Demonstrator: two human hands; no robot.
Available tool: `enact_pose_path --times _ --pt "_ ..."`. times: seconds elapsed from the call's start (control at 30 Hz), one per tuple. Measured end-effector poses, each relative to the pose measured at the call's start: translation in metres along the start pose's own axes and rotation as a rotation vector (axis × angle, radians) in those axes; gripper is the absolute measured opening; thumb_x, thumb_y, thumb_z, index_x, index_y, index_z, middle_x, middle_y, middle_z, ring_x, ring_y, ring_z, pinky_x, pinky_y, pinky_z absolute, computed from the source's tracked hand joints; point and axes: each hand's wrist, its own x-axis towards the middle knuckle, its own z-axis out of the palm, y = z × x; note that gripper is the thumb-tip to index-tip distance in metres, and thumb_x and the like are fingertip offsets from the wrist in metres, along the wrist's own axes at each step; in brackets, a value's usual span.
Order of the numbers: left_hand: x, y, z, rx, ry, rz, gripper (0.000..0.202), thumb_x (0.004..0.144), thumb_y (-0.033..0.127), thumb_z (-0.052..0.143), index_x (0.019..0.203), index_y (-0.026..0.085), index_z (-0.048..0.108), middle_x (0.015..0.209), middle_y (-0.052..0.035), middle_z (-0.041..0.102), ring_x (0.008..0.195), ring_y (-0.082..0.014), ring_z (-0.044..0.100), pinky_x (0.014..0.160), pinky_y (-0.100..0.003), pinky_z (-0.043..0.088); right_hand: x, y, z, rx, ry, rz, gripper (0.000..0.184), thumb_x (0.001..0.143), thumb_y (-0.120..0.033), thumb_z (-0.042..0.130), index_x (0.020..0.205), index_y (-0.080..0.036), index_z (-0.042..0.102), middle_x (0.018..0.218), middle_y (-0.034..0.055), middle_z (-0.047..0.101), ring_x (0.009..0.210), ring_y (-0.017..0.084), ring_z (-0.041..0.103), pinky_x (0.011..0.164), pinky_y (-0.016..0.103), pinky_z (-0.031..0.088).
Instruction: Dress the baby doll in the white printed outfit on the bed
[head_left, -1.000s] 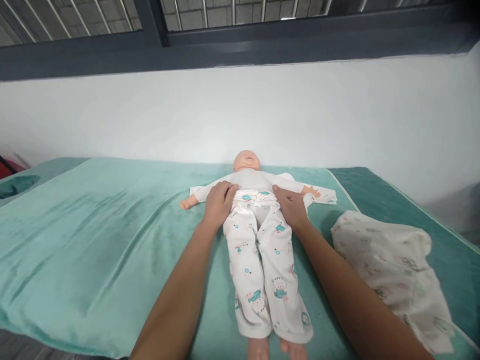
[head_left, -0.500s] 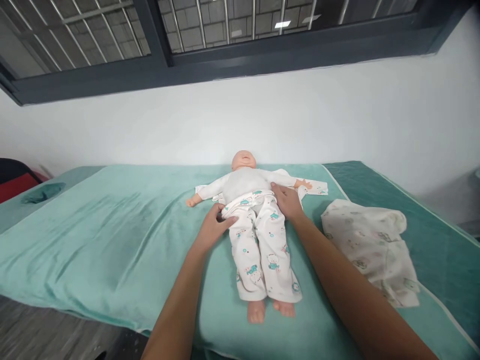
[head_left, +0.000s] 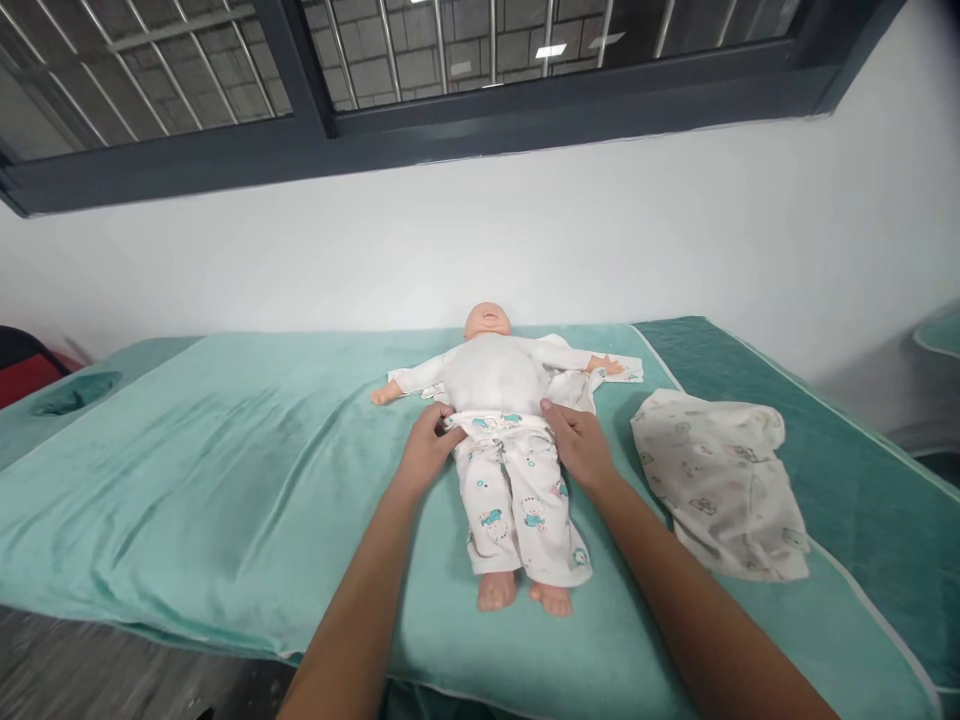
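The left hand (head_left: 429, 442) and right hand (head_left: 576, 442) pinch opposite sides of the waistband on printed baby trousers (head_left: 534, 505), worn by a baby doll (head_left: 495, 372) lying face-up on a rumpled green bed cover (head_left: 247, 470). Right of it lies a crumpled printed cloth (head_left: 720, 490). Behind rise a white wall (head_left: 375, 240) and a dark-framed, barred window (head_left: 480, 132).

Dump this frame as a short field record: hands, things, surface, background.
Main object: bald baby doll with a white body, lying face-up
Clothing: white cloth trousers with teal print, on the doll's legs
Left hand: at one side of the waistband; grip closure unclear
Right hand: at the waistband's opposite side; grip closure unclear
Loose item: crumpled white printed cloth, right of the doll
Surface: teal-green fabric-covered bed
Background: white wall below dark-grey window frame
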Motion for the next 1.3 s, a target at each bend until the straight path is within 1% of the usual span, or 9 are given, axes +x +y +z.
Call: enact_pose_path --times 0.13,0.23,0.3,0.43,0.63,0.83,1.0,1.1,1.3 --pt "0.011 -0.004 0.005 -0.024 0.042 0.098 0.017 0.083 0.035 0.059 0.082 0.02 0.05 0.089 0.0017 0.053 0.083 -0.0135 0.048 0.077 -0.024 0.039 0.007 0.007 -0.007 0.078 -0.199 -0.032 0.047 0.091 -0.06 0.045 0.069 -0.02 0.038 0.067 -0.003 0.038 0.066 0.012 0.038 0.061 0.024 0.031" --pt "0.02 -0.007 0.009 -0.045 0.095 0.09 0.015 0.082 0.033 0.058 0.085 0.021 0.051 0.088 0.0016 0.054 0.084 -0.014 0.05 0.079 -0.024 0.039 0.012 0.012 -0.01 0.152 -0.323 -0.03 0.04 0.083 -0.058 0.06 0.087 -0.02 0.049 0.078 -0.0028 0.045 0.074 0.013 0.043 0.066 0.024 0.037" --pt "0.025 -0.008 0.011 -0.054 0.127 0.081 0.014 0.082 0.033 0.058 0.087 0.021 0.053 0.087 0.0017 0.055 0.083 -0.0141 0.05 0.078 -0.025 0.04 0.012 0.013 -0.01 0.149 -0.357 0.018 0.047 0.076 -0.056 0.069 0.1 -0.021 0.05 0.086 -0.0022 0.049 0.079 0.015 0.047 0.068 0.024 0.039" --pt "0.029 -0.009 0.014 -0.045 0.167 0.075 0.015 0.08 0.03 0.06 0.091 0.021 0.056 0.09 0.0008 0.058 0.085 -0.0148 0.052 0.079 -0.025 0.04 0.011 0.009 -0.004 0.032 -0.295 0.076 0.054 0.07 -0.051 0.075 0.106 -0.021 0.049 0.092 -0.0008 0.054 0.083 0.017 0.05 0.071 0.026 0.04" --pt "0.025 -0.002 0.014 -0.006 0.163 0.036 0.014 0.082 0.034 0.057 0.085 0.02 0.054 0.082 0.0024 0.057 0.078 -0.0135 0.049 0.074 -0.025 0.039 0.013 0.007 0.002 -0.111 -0.2 0.027 0.038 0.069 -0.05 0.07 0.085 -0.02 0.053 0.078 -0.0036 0.053 0.075 0.016 0.048 0.067 0.026 0.036" --pt "-0.015 0.016 0.011 0.008 0.066 0.019 0.027 0.087 0.045 0.055 0.078 0.019 0.052 0.073 0.0039 0.051 0.071 -0.0124 0.045 0.067 -0.025 0.035 0.012 0.011 0.005 -0.197 -0.121 -0.006 0.037 0.069 -0.05 0.067 0.069 -0.019 0.047 0.066 -0.0052 0.046 0.068 0.014 0.042 0.062 0.026 0.029" --pt "-0.059 0.025 0.013 0.004 -0.006 -0.043 0.033 0.081 0.05 0.064 0.085 0.019 0.054 0.08 0.0028 0.055 0.073 -0.0133 0.048 0.067 -0.026 0.037 0.011 0.014 0.006 -0.256 -0.111 -0.049 0.024 0.074 -0.042 0.059 0.075 -0.019 0.052 0.071 -0.0031 0.055 0.072 0.016 0.046 0.065 0.027 0.03" --pt "-0.065 0.027 0.014 0.009 0.004 -0.084 0.038 0.075 0.05 0.07 0.089 0.019 0.053 0.084 0.0023 0.056 0.076 -0.0143 0.048 0.068 -0.026 0.039 0.011 0.016 0.007 -0.29 -0.097 -0.074 0.022 0.074 -0.04 0.058 0.078 -0.02 0.052 0.075 -0.0023 0.057 0.075 0.016 0.048 0.066 0.027 0.031" --pt "-0.06 0.027 0.013 -0.031 0.01 -0.118 0.035 0.076 0.047 0.07 0.087 0.019 0.053 0.081 0.0036 0.053 0.075 -0.0132 0.046 0.068 -0.025 0.039 0.012 0.018 0.007 -0.309 -0.089 -0.103 0.024 0.075 -0.042 0.059 0.077 -0.02 0.049 0.075 -0.0023 0.056 0.075 0.017 0.049 0.067 0.027 0.032"
